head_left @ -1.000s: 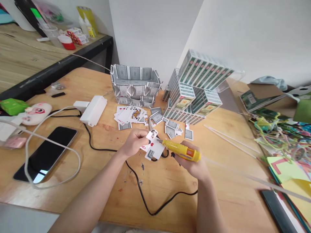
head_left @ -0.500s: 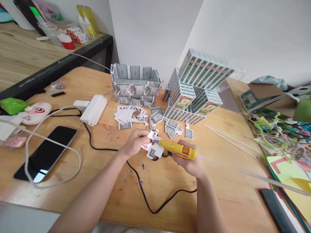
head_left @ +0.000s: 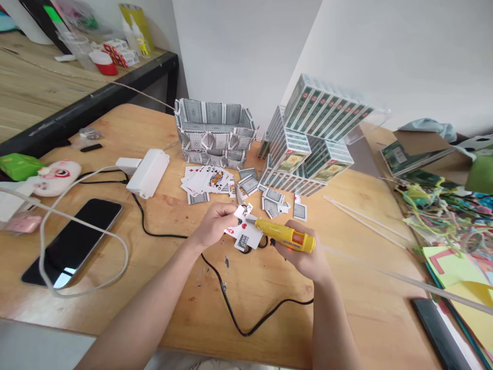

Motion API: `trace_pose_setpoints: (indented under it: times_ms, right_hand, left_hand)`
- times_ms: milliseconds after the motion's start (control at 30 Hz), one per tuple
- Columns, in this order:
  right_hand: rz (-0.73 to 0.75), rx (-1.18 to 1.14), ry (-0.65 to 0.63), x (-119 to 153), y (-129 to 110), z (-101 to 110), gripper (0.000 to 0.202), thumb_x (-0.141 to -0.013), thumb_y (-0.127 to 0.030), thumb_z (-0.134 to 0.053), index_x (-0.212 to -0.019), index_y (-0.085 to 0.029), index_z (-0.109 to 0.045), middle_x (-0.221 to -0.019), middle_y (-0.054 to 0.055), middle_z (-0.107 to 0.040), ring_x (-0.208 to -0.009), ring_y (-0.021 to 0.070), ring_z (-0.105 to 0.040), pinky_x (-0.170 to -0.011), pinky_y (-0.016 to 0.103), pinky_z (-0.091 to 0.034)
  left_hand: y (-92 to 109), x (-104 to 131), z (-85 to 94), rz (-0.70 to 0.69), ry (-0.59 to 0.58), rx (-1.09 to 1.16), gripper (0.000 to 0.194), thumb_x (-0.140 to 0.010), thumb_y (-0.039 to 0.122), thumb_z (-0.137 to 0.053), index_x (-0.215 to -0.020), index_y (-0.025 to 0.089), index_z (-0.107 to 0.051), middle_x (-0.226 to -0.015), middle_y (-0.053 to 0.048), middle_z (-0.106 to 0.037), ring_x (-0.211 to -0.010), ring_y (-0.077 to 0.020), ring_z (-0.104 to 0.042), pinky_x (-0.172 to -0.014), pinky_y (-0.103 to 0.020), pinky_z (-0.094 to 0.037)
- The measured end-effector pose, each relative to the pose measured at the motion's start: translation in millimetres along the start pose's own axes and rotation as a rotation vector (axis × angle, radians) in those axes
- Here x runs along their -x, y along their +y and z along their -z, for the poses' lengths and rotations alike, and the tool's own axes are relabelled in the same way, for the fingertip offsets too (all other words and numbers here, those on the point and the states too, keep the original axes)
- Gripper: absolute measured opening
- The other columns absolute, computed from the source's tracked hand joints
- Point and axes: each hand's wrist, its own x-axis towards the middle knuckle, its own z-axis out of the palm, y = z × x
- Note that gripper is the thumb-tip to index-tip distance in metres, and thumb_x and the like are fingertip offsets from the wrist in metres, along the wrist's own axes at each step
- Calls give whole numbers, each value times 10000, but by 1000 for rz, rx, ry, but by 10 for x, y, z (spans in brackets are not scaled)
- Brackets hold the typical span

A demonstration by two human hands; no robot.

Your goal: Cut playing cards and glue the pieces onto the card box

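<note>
My left hand (head_left: 216, 224) pinches playing cards (head_left: 252, 236), with red and black marks showing on their white faces. A yellow glue gun (head_left: 285, 234) is gripped in my right hand (head_left: 307, 257), its nozzle pointing left at the cards. A clear glue stick (head_left: 408, 280) trails out of its back to the right. Beneath the cards lie scissors (head_left: 263, 242), mostly covered, with black handles partly showing. Face-up cards (head_left: 210, 180) and face-down cut cards (head_left: 273, 196) are scattered just beyond my hands. Behind them stands a box-like structure made of grey-backed cards (head_left: 215, 139).
Stacked card packs (head_left: 308, 149) stand at the back right. A black cord (head_left: 227, 303) curves across the table front. To the left lie a phone (head_left: 73, 241), a white power box (head_left: 148, 173) and a white cable (head_left: 125, 252). Tangled yarn (head_left: 442, 221) and coloured paper (head_left: 454, 267) fill the right side.
The glue gun and my right hand have shifted slightly right, drawing the nozzle back a little from the pinched edge. My left hand still holds the cards in nearly the same place.
</note>
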Motion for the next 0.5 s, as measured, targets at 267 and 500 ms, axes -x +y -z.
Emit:
trace_pose_setpoints:
  times_ms: [267,500]
  right_hand:
    - [2,-17,15,-21,15,-20,104,-662,-163,-583,-673,-191,-484,-552,-53,-457,-487,89,-400,-444,219,-315]
    - [3,-20,28,-14,25,-38,129,-661,-165,-585,-657,-196,-460,-539,-60,-444,-479,86,-390,-440,216,-312]
  left_hand:
    - [5,-2,10,-60,28,-9,287,-596,172,-496,-434,162,-260,-468,46,-274,-446,-61,-228,-442,-246,-173]
    - [-12,-5,16,-50,13,2,284,-601,176,-500,-437,162,-268,-475,46,-289,-449,-62,-239,-450,-249,-181]
